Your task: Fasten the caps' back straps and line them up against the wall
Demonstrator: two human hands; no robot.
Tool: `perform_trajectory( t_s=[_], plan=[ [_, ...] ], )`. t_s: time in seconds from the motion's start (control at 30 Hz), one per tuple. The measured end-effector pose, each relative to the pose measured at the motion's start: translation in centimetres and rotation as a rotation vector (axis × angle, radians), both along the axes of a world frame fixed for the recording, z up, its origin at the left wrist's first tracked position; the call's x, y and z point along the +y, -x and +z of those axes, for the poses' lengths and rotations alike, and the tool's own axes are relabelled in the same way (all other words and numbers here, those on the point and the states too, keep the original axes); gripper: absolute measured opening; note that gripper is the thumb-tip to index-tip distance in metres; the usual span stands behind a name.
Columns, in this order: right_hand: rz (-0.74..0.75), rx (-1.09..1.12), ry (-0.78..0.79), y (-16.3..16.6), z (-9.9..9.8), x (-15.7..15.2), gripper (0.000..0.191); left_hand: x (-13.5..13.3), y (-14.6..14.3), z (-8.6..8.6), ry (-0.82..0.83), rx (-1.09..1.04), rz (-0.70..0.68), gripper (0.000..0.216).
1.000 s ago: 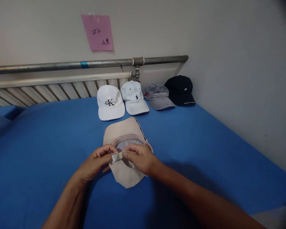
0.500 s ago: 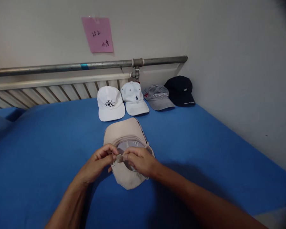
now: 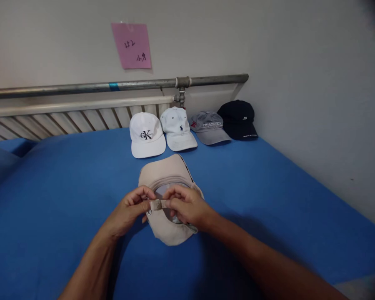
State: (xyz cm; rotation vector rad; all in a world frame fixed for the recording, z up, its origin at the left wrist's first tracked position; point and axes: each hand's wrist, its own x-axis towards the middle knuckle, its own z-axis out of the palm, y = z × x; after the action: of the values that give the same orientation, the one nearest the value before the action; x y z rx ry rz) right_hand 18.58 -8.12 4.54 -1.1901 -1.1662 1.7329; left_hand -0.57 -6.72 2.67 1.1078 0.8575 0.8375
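A beige cap [image 3: 167, 168] lies upside down on the blue sheet, its brim pointing away from me and its inside partly showing. Across its back opening runs the cap's strap with a small buckle [image 3: 156, 204]. My left hand [image 3: 129, 210] pinches the strap at the buckle's left side, thumb and forefinger closed. From the right, my right hand [image 3: 187, 206] grips the strap's other part, fingers curled over the opening. The fingertips of both hands are close together, with the buckle between them.
Behind the beige cap stand a white cap [image 3: 147, 146], a pale blue cap [image 3: 178, 131], a grey cap [image 3: 211, 129] and a black cap [image 3: 237, 118]. A radiator [image 3: 81, 121] and a metal pipe [image 3: 143, 85] run along the wall. A pink note [image 3: 131, 48] hangs above.
My right hand has shifted slightly right, and more of the strap now shows between my fingers at the buckle. The whole view has moved a little.
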Motion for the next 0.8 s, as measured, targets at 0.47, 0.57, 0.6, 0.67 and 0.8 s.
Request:
perform_trajectory(
  t_s=[0.47, 0.57, 0.6, 0.67, 0.8],
  plan=[
    [0.015, -0.023, -0.049, -0.3, 0.5, 0.0, 0.019, -0.2, -0.1, 0.3, -0.007, -0.064, -0.004, 0.023],
    [0.045, -0.008, -0.044, -0.5, 0.5, 0.0, 0.02, -0.4, -0.1, 0.4, 0.006, -0.084, -0.017, 0.022],
    [0.061, 0.017, -0.058, -0.6, 0.5, -0.1, 0.019, -0.5, -0.1, 0.5, 0.016, -0.081, -0.025, 0.021],
    [0.1, 0.053, -0.109, -0.5, 0.7, -0.3, 0.017, -0.5, -0.1, 0.5, 0.037, -0.068, -0.035, 0.021],
    [0.12, 0.035, -0.173, -0.6, 1.1, -0.5, 0.014, -0.5, 0.0, 0.4, 0.016, -0.08, -0.023, 0.02]
  ],
)
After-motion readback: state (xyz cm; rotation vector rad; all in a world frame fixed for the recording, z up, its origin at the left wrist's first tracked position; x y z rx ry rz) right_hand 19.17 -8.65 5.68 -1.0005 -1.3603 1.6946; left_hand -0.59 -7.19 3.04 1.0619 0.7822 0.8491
